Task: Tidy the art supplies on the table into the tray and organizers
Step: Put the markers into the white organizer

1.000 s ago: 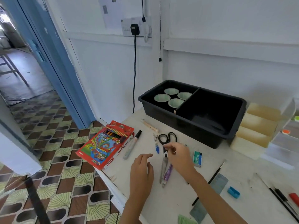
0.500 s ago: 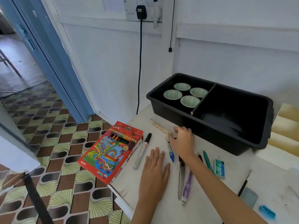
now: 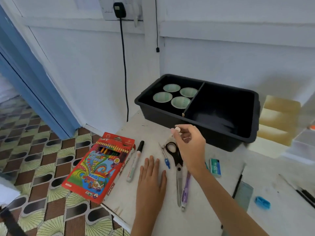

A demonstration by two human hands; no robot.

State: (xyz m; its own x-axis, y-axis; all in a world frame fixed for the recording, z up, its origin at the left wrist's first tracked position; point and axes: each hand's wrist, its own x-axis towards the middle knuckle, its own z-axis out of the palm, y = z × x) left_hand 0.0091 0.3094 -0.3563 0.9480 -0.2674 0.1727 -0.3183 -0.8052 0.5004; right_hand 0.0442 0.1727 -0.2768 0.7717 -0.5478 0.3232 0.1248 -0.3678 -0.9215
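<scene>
My right hand (image 3: 190, 147) hovers above the table just in front of the black tray (image 3: 221, 142) and pinches a pale wooden stick (image 3: 177, 129); only the stick's round end shows above my fingers. My left hand (image 3: 151, 176) lies flat on the white table (image 3: 129, 201). Below my right hand lie black-handled scissors (image 3: 178, 166), a blue-tipped compass (image 3: 165, 156) and a purple mechanical pencil (image 3: 185, 189). A marker (image 3: 135, 161) and a red box of colour pencils (image 3: 100, 166) lie to the left. Several pale green cups (image 3: 171, 87) stand in the tray's left compartment.
A cream organizer (image 3: 279, 120) stands right of the tray. A green staples box (image 3: 215, 167), a thin black brush (image 3: 237, 184), a grey ruler (image 3: 243, 195) and a blue sharpener (image 3: 262, 202) lie at the right. The table's left edge drops to a tiled floor (image 3: 34, 167).
My right hand reached to the wooden stick near the tray, took hold of it and lifted it off the table. My left hand flattened on the table. The view shifted left.
</scene>
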